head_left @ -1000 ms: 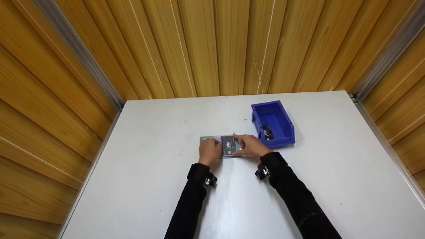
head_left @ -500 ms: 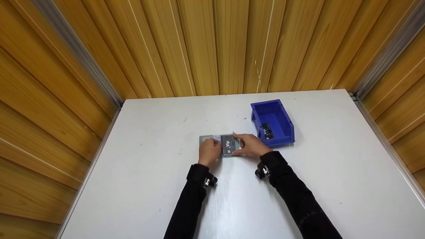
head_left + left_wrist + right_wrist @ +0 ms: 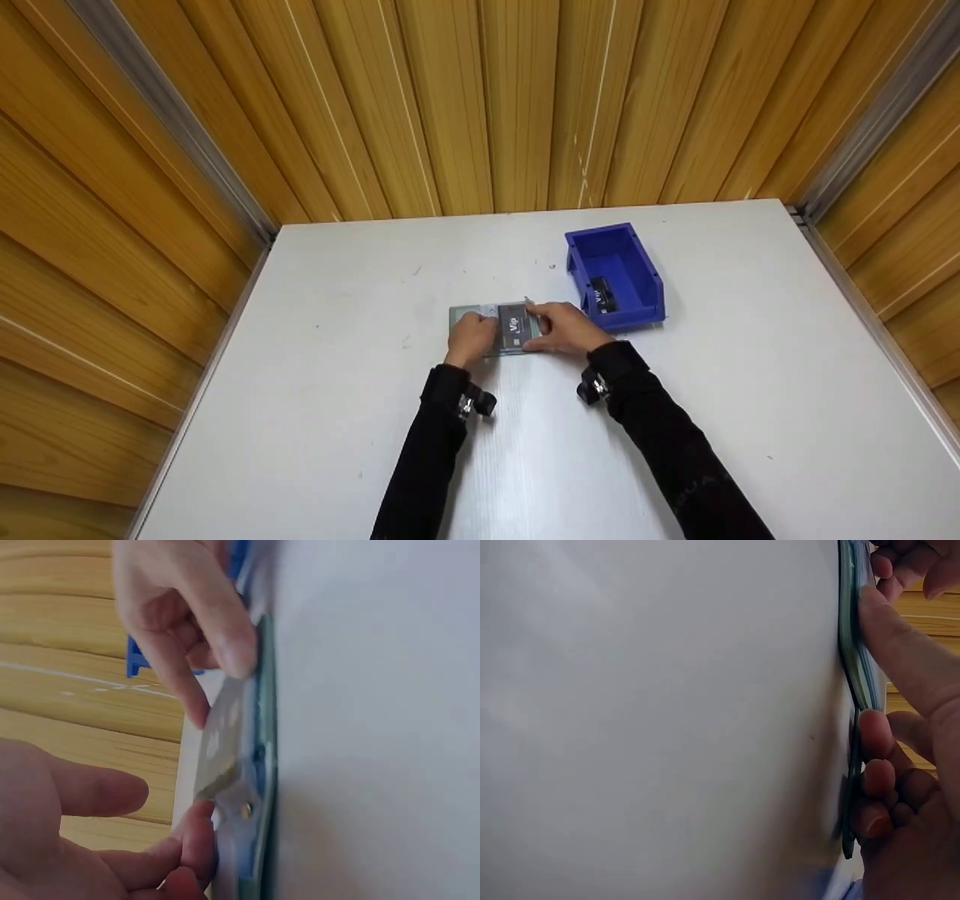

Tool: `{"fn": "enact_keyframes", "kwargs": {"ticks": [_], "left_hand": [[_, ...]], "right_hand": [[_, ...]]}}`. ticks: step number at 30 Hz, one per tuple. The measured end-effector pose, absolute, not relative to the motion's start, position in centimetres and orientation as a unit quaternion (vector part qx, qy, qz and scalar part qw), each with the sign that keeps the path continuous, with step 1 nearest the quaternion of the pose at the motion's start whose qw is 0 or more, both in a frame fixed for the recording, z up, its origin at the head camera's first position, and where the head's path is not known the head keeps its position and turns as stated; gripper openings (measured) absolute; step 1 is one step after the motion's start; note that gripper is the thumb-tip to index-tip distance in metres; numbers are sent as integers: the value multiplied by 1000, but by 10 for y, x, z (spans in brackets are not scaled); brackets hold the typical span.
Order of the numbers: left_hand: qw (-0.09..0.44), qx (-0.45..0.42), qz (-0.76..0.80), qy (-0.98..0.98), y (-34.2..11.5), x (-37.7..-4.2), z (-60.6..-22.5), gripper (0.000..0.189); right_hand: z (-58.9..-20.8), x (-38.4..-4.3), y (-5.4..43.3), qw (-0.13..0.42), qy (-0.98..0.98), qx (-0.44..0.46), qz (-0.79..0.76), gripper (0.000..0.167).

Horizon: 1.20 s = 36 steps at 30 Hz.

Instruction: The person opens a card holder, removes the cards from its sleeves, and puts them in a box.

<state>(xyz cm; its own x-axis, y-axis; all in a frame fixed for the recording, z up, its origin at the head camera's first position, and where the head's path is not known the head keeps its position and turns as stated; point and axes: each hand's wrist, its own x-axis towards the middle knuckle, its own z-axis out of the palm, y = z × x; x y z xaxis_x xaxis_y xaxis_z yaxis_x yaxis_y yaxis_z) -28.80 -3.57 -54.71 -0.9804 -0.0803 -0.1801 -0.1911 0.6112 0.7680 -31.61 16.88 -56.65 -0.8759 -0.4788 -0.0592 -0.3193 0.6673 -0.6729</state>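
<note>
A card holder (image 3: 463,310) with clear sleeves and a greenish cover lies spread on the white table. A dark grey card marked "Vip" (image 3: 514,324) sits at its right half; one end stands slightly raised in the left wrist view. My right hand (image 3: 566,328) grips the holder there, thumb on the near edge, index finger at the far edge. My left hand (image 3: 471,339) is at the card's left side. In the left wrist view its bent fingertips (image 3: 199,840) touch the clear sleeve while the thumb stays apart; whether they pinch it is unclear.
A blue plastic bin (image 3: 626,281) stands just beyond my right hand, with another black "Vip" card (image 3: 603,295) inside. Wood-patterned walls (image 3: 517,105) rise behind the white table (image 3: 360,300) and at both sides.
My left hand has turned and shifted slightly, and its thumb has changed place beside the card. The right hand keeps its hold on the card holder.
</note>
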Motion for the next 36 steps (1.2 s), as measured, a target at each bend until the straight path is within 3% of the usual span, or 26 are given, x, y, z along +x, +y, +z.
{"fn": "enact_keyframes", "kwargs": {"ticks": [5,16,29,36], "left_hand": [[82,-94,489,863,-36,-289,-547,41],[26,-42,352,935,-30,-284,-550,33],[45,-41,362,930,-28,-287,-549,30],[9,-24,296,955,-24,-290,-555,29]], "right_hand": [[-568,-316,170,117,907,-215,-342,84],[-571,-314,170,104,900,-232,-355,88],[-567,-313,174,86,891,-256,-364,83],[-566,-315,171,95,896,-247,-357,84]]}}
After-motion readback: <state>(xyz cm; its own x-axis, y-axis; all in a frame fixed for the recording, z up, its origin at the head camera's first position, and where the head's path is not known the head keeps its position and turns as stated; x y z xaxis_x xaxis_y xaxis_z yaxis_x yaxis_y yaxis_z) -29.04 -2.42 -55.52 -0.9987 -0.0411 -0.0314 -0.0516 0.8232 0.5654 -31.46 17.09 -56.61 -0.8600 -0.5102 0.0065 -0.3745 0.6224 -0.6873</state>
